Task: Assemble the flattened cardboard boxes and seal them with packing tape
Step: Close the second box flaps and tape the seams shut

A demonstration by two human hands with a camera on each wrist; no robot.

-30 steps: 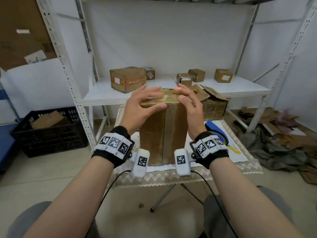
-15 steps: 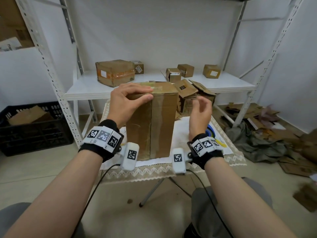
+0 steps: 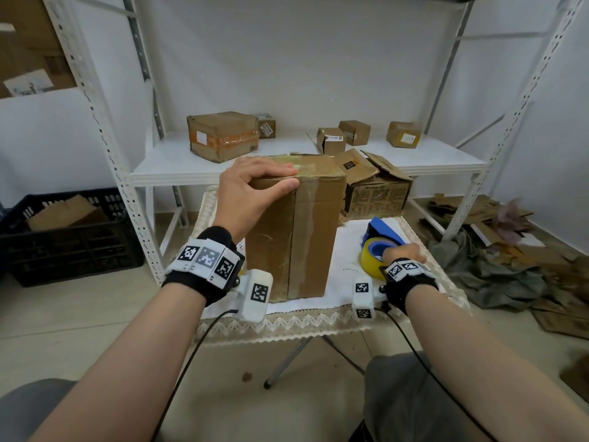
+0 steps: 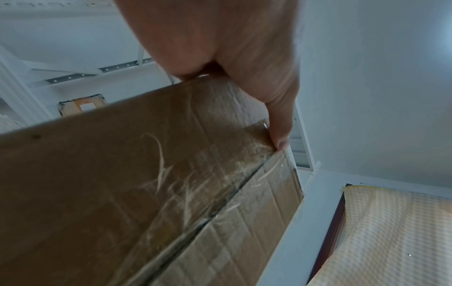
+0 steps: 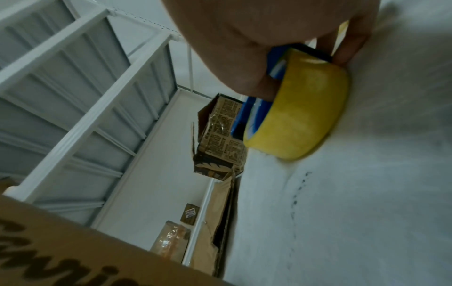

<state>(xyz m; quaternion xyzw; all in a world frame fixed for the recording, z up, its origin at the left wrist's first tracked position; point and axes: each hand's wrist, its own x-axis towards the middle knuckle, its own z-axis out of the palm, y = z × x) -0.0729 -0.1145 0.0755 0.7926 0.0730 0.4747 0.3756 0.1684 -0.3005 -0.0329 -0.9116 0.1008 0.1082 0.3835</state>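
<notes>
A tall brown cardboard box (image 3: 306,231) stands upright on the small cloth-covered table (image 3: 318,317), with clear tape down its front seam. My left hand (image 3: 255,186) grips its top near edge, fingers over the top and thumb on the front face; the thumb (image 4: 281,133) presses the taped seam of the box (image 4: 122,183). To the right of the box, my right hand (image 3: 403,252) grips the blue tape dispenser (image 3: 382,231) with its yellow tape roll (image 3: 371,260), which rests on the cloth. In the right wrist view the fingers curl round the dispenser (image 5: 257,108) above the roll (image 5: 298,120).
An open printed box (image 3: 376,193) sits behind on the table's far right. A white metal shelf (image 3: 178,167) behind holds several small boxes and one larger taped box (image 3: 223,135). A black crate (image 3: 63,234) stands on the floor left; cardboard scraps and cloth (image 3: 510,260) lie right.
My right hand left the box top, dropped to the right and took hold of the tape dispenser on the table. My left hand stayed on the box's top edge.
</notes>
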